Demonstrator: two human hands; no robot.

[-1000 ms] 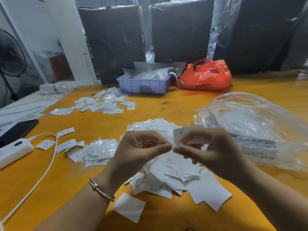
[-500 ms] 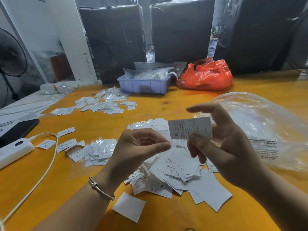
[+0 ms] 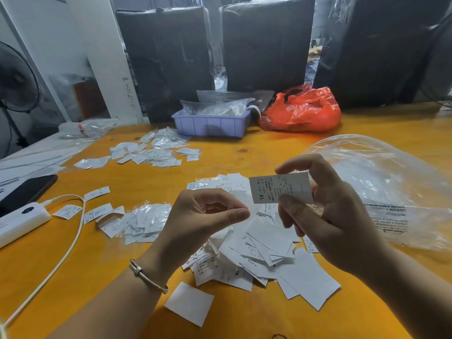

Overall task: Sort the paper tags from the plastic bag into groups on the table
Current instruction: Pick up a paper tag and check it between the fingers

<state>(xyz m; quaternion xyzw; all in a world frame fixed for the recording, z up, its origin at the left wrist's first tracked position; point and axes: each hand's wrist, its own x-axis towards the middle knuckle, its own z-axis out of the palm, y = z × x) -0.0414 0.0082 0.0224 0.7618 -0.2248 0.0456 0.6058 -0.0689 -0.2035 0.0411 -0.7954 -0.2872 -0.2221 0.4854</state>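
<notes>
Reading a tag's size

My right hand [image 3: 325, 216] pinches an XL tag [image 3: 281, 187] face-up to read it; my left hand [image 3: 203, 216] hovers curled, thumb meeting fingertips, apparently empty.

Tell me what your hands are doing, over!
Right hand pinches an XL tag. Left hand curled, thumb to fingertip, seems empty. Unsorted pile lies below. Nothing in the way.

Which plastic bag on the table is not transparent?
The orange-red bag at the far side, beside the lilac tray. The large bag near the right hand is clear.
</notes>
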